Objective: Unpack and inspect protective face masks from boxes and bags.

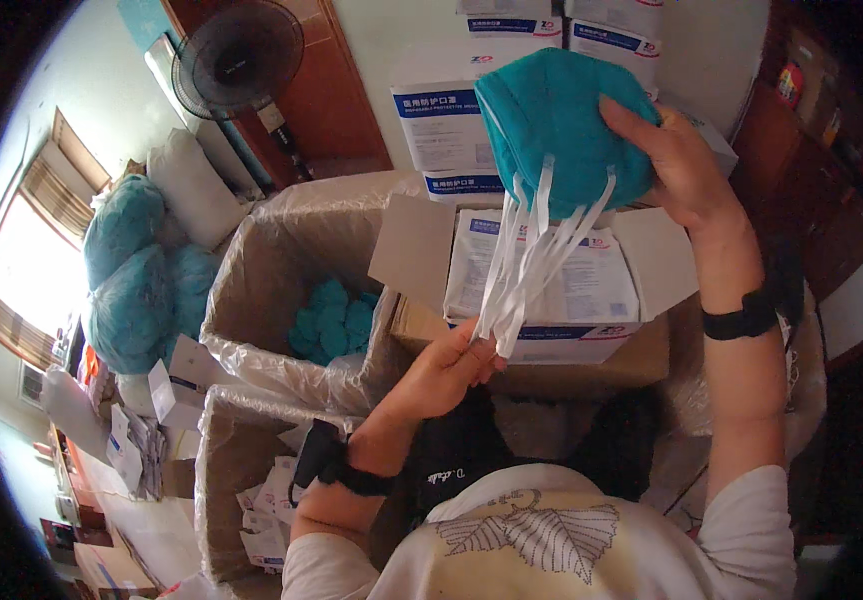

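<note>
A teal face mask stack (561, 125) is held up in front of me by my right hand (679, 165), its thumb on the near face and its fingers hidden behind. Long white straps (543, 235) hang from the masks toward the lower left. Their gathered ends are pinched in my left hand (451, 368), lower and nearer to me. Below the masks, white printed packets (586, 275) fill an open white carton (561, 350), its side flaps spread outward. How many masks are stacked I cannot tell.
Left of the carton, a large plastic-lined box (286, 235) contains loose teal masks (333, 322). Nearer, another lined box (226, 440) holds white packets (276, 500). Stacked cartons (441, 125) stand at the back, beside a black fan (238, 60). Teal-filled bags (131, 305) lie at far left.
</note>
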A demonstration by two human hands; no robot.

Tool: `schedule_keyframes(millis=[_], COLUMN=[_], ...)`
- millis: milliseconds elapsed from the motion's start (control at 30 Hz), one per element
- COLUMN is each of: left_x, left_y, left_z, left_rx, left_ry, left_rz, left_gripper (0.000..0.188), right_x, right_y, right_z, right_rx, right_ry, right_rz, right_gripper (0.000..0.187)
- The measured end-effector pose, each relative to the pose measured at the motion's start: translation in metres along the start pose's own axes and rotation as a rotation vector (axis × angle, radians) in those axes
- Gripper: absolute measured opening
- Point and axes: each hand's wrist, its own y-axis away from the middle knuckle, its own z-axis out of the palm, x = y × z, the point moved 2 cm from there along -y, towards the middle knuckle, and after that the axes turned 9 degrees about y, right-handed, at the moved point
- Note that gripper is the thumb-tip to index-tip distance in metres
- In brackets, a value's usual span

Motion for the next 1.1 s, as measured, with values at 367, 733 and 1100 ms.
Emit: schedule_keyframes(millis=[367,733,1100], left_x=[-0.001,0.014,0.011], left_y=[-0.004,-0.013,-0.002], left_z=[0.008,0.004,0.001], left_rx=[-0.025,0.004,-0.153], left_ry=[0.39,0.06,0.376], left_rz=[-0.112,-0.225,-0.321], left_gripper=[0.028,0.018,0.023], right_x=[0.01,0.005,0.03], right_y=[0.004,0.004,0.002], right_z=[0.005,0.006,-0.007], right_rx=[-0.026,-0.077,0.016], right_ry=[-0.1,-0.016,0.013], right_rz=[0.061,0.006,0.076], right_gripper=[0.042,0.041,0.042])
